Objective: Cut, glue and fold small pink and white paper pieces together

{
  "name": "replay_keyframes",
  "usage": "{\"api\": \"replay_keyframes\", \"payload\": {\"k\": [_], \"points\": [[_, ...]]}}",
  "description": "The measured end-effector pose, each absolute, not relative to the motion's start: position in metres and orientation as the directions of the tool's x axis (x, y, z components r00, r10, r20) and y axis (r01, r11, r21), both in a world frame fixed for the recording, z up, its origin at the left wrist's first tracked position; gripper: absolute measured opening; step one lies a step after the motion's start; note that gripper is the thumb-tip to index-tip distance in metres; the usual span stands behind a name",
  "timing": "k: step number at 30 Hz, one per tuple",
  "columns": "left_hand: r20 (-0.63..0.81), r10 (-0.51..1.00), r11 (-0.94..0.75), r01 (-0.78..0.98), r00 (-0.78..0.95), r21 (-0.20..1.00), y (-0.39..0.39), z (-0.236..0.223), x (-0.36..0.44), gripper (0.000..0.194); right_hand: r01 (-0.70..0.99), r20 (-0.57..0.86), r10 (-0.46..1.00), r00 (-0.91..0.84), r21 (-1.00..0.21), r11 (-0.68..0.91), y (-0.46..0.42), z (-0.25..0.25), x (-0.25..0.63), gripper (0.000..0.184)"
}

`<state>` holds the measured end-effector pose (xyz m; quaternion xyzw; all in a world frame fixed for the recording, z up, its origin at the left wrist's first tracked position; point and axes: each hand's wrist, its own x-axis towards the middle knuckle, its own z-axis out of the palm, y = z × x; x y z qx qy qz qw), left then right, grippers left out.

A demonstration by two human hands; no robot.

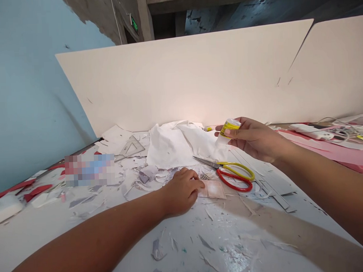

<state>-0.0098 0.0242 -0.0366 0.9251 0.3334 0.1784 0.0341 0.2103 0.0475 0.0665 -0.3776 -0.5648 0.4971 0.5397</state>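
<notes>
My right hand [256, 138] is closed round a small glue bottle [230, 129] with a yellow label. The bottle is tilted, its white end up and its clear end pointing down to the left. Below it, my left hand [184, 191] rests on the table with bent fingers, the fingertips holding the left end of a small pinkish piece of paper [214, 189]. That end is hidden under the fingers. Just behind the paper lie scissors [234, 175] with one red and one yellow handle, blades towards the left. A white cloth [170, 146] lies crumpled behind my left hand.
Paper scraps [148, 173] litter the white table [120, 247]. A set square [130, 148] lies at the back left. On the right are flat strips [274, 194], pink sheets [329, 151] and a white power strip [312, 131] with cables. A pale board [191, 79] stands along the back.
</notes>
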Motion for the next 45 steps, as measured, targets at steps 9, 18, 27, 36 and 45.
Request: {"api": "replay_keyframes", "payload": {"k": [9,18,27,36,45], "points": [[0.319,0.625,-0.779,0.599,0.713,0.186,0.025,-0.036,-0.010,0.032,-0.246,0.169,0.964,-0.203,-0.962,0.117,0.048,0.063,0.206,0.007],[0.314,0.635,-0.771,0.608,0.706,0.191,0.025,-0.037,-0.009,0.032,-0.430,0.056,0.966,-0.252,-0.901,-0.060,0.034,0.072,0.204,0.013],[0.307,0.636,-0.769,0.612,0.708,0.182,0.026,-0.037,-0.008,0.032,-0.345,0.248,0.950,-0.191,-0.923,0.172,0.039,0.060,0.207,0.008],[0.308,0.623,-0.780,0.601,0.719,0.173,0.025,-0.035,-0.009,0.028,-0.219,0.148,0.977,-0.152,-0.969,0.112,0.048,0.017,0.192,0.027],[0.323,0.610,-0.788,0.596,0.724,0.154,0.025,-0.036,-0.009,0.026,-0.213,0.038,0.980,-0.195,-0.977,-0.005,0.051,-0.010,0.187,0.030]]}}
